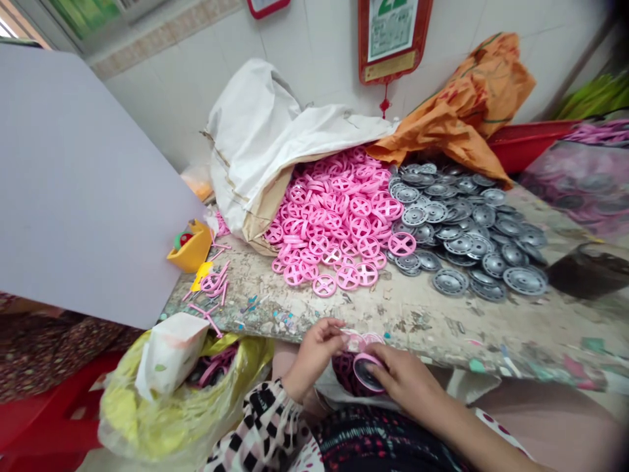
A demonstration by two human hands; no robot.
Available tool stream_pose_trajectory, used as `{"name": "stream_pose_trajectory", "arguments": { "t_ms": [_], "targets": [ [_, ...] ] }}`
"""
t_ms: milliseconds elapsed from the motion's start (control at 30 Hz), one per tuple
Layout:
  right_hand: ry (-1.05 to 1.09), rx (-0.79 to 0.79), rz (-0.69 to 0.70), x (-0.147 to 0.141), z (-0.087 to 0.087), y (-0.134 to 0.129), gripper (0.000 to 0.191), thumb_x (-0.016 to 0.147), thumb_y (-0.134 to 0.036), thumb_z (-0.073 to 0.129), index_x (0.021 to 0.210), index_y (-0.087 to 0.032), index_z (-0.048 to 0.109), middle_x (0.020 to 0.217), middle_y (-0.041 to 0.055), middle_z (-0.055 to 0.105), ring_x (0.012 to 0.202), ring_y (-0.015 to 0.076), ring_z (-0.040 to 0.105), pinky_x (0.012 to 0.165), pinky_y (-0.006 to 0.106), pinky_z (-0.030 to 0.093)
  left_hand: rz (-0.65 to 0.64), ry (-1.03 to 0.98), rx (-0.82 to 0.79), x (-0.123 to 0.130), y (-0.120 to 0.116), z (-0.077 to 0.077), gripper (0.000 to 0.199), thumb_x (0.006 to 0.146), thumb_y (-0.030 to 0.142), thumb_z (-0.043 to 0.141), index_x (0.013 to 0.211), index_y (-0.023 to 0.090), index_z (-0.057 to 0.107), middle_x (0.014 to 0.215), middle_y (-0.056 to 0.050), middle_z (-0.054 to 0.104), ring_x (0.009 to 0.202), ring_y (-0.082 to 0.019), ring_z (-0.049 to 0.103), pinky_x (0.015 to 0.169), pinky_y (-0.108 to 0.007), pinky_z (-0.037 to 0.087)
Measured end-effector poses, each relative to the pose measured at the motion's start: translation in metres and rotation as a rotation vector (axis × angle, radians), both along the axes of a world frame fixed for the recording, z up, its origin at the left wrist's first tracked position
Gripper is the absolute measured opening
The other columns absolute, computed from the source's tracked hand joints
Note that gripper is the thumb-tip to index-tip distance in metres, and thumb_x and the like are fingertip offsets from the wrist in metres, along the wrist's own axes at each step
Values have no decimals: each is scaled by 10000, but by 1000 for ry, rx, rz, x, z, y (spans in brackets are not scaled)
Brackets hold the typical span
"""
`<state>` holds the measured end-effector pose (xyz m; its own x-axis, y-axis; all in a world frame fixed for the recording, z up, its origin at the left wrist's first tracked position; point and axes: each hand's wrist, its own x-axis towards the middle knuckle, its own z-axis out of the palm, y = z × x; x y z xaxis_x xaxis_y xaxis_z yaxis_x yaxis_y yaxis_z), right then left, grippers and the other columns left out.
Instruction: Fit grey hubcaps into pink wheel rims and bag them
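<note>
My right hand [400, 377] is closed on a wheel [368, 375] with a pink rim and a dark grey disc, held tilted near the table's front edge. My left hand [319, 351] is beside it, fingers half curled and tips apart, with nothing clearly held. Blurred pink wheel pieces [363, 341] lie just right of its fingertips; whether they touch is unclear. Below my hands, more pink-rimmed pieces [344, 370] sit in an opening over my lap, partly hidden. A heap of pink spoked wheels [339, 216] and a heap of grey discs [462, 229] lie farther back.
A white sack [265, 144] and an orange sack [457, 111] stand behind the heaps on the worn table [407, 314]. At left are a yellow toy part [191, 248], pink rods [209, 314], a bag-lined container [128, 419] and a pale board [83, 177].
</note>
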<state>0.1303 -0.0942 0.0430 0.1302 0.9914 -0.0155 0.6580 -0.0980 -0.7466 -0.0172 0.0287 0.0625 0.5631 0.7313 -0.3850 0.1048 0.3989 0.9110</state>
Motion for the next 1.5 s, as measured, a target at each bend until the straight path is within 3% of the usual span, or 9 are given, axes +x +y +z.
{"name": "stream_pose_trajectory", "arguments": {
  "t_ms": [200, 367, 500, 667, 833, 1000, 1167, 1367, 1500],
  "targets": [
    [-549, 124, 158, -11, -18, -13, 297, 886, -167, 441, 1126, -167, 617, 839, 90, 684, 738, 207, 646, 646, 291, 472, 74, 296, 567, 2, 38, -12, 140, 777, 198, 546, 886, 189, 634, 706, 3, 589, 635, -113, 541, 636, -232, 429],
    [-576, 213, 188, -5, -6, -11, 286, 903, -168, 422, 1097, -183, 631, 823, 62, 684, 728, 185, 638, 667, 281, 476, -66, 695, 1129, 17, 66, -10, 256, 819, 214, 518, 1050, 199, 628, 1031, -97, 545, 961, -217, 537, 829, -340, 418],
    [-454, 243, -35, 37, 4, 5, 301, 947, -259, 369, 1013, -205, 658, 888, 55, 694, 827, 178, 627, 753, 288, 467, -126, 828, 1195, 22, 72, -14, 186, 858, 250, 473, 924, 184, 633, 955, -92, 523, 893, -216, 531, 769, -330, 414],
    [-627, 145, -435, 113, 10, 52, 331, 925, -330, 411, 1078, -146, 639, 1016, 110, 659, 942, 248, 554, 831, 363, 409, -26, 590, 1176, 13, 56, -19, 115, 841, 238, 506, 809, 184, 602, 874, -53, 515, 859, -184, 512, 762, -302, 405],
    [-873, 14, -528, 136, 12, 87, 409, 861, -433, 516, 1151, -158, 601, 1146, 136, 600, 984, 295, 485, 758, 369, 345, 184, 288, 916, 8, 36, -11, 94, 792, 254, 572, 732, 182, 580, 879, -38, 561, 879, -163, 530, 800, -287, 412],
    [-991, 34, -316, 140, 8, 86, 287, 911, -284, 434, 1076, -173, 641, 1028, 114, 653, 921, 270, 503, 738, 380, 301, 293, -68, 126, 5, 33, 2, 219, 720, 318, 690, 706, 165, 534, 685, 10, 579, 641, -106, 558, 642, -230, 450],
    [-778, 211, -355, 129, 14, 76, 298, 900, -278, 444, 1077, -181, 664, 1047, 119, 641, 938, 259, 527, 769, 373, 338, 398, -298, -429, 5, 30, 5, 183, 729, 176, 704, 820, 156, 546, 810, -39, 668, 732, -143, 646, 693, -270, 533],
    [284, 397, -328, 33, 17, 78, 339, 918, -376, 432, 1082, -159, 635, 955, 75, 650, 866, 184, 596, 768, 298, 459, 392, -371, -550, 17, 15, 6, 51, 809, 146, 619, 844, 137, 582, 802, -53, 679, 758, -141, 654, 742, -274, 547],
    [199, 436, -366, -8, 8, 75, 355, 885, -392, 496, 1105, -166, 659, 880, 74, 575, 870, 206, 557, 800, 345, 451, 355, -425, -518, 17, 6, 11, 105, 786, 159, 648, 859, 150, 573, 824, -39, 683, 759, -132, 655, 750, -276, 547]
  ]
}}
